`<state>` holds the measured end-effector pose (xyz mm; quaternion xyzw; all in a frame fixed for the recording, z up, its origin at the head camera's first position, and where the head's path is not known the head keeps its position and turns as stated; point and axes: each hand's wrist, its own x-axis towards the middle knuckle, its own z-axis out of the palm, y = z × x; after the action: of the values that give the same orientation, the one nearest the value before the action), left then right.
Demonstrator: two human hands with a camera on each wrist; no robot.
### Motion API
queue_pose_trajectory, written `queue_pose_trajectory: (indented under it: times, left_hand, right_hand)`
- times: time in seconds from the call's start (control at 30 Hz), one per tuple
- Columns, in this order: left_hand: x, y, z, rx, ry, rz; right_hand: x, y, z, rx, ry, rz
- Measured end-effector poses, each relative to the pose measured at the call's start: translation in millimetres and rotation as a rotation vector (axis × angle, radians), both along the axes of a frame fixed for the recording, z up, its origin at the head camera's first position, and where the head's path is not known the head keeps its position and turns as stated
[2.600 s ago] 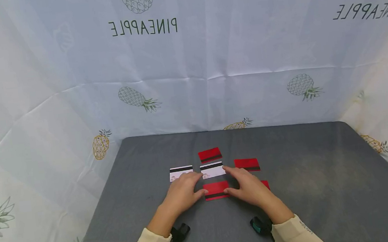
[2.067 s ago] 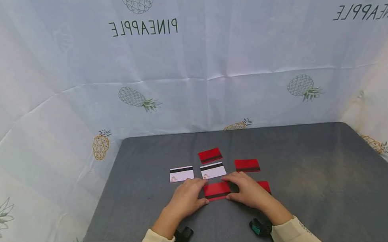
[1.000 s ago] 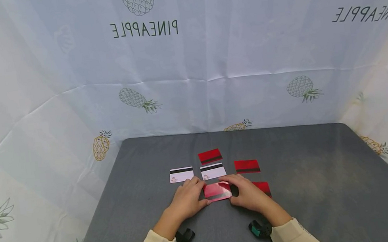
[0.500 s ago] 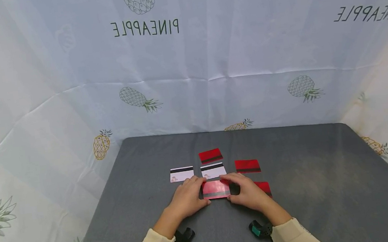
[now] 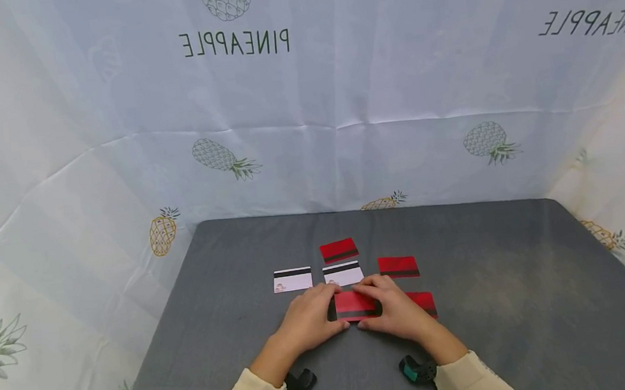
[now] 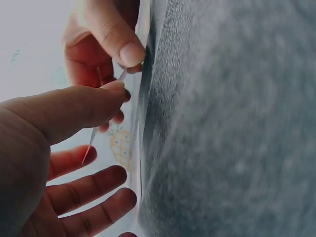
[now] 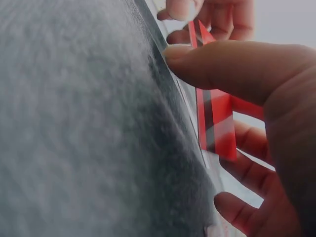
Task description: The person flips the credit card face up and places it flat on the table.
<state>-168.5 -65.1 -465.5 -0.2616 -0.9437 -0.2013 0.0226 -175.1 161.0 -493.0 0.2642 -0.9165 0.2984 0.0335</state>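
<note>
Both hands hold one red magnetic-stripe card, by its two long edges, between thumb and fingers. My left hand grips its left part, my right hand its right part. In the left wrist view the card appears nearly edge-on, slanted and off the table, with the left thumb at its near edge. In the right wrist view, red face and dark stripe of the card show beneath the right thumb. Just beyond the hands lies a white striped card.
Another white card lies to the left on the dark grey table. Red cards lie at the back, at the right, and partly behind the right hand. A pineapple-print curtain hangs around the table.
The hands first reached over the red card on the table, then took hold of its edges. It tilted up, catching glare, and has since shifted slightly right; the glare is gone.
</note>
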Motion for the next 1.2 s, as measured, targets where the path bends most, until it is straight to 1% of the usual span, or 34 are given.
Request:
queue_pose_trajectory:
  times: [0.17, 0.3, 0.5, 0.67, 0.73, 0.83, 0.97, 1.07, 1.2]
  left_hand:
    - [0.9, 3.5, -0.4, -0.006, -0.010, -0.002]
    - [1.3, 3.1, -0.6, 0.002, -0.012, 0.001]
    - [1.8, 2.5, -1.6, 0.018, 0.030, 0.001]
    - [3.6, 4.9, -2.5, 0.038, 0.076, -0.003]
    - [4.2, 6.0, -1.9, 0.040, 0.081, 0.000]
    - [4.6, 7.2, -0.2, 0.039, 0.076, 0.005]
    - [4.2, 7.7, 1.1, 0.033, 0.061, 0.009]
    - [3.8, 7.5, 1.5, 0.032, 0.045, 0.010]
    - [3.8, 6.5, 2.2, 0.029, 0.004, 0.030]
  right_hand:
    - [3.0, -6.1, 4.5, 0.030, 0.045, 0.000]
    - [4.0, -8.4, 6.4, 0.036, 0.054, -0.021]
    - [5.2, -8.9, 6.6, 0.037, 0.072, -0.025]
    - [5.5, -9.2, 5.8, 0.018, 0.135, -0.010]
    - [5.6, -9.5, 5.6, 0.015, 0.165, -0.011]
    - [6.0, -9.9, 6.2, 0.021, 0.191, -0.021]
    - [5.7, -9.9, 7.1, 0.026, 0.200, -0.028]
    - [5.4, -9.1, 6.9, -0.003, 0.216, -0.020]
    - [5.4, -7.5, 6.4, -0.062, 0.258, -0.005]
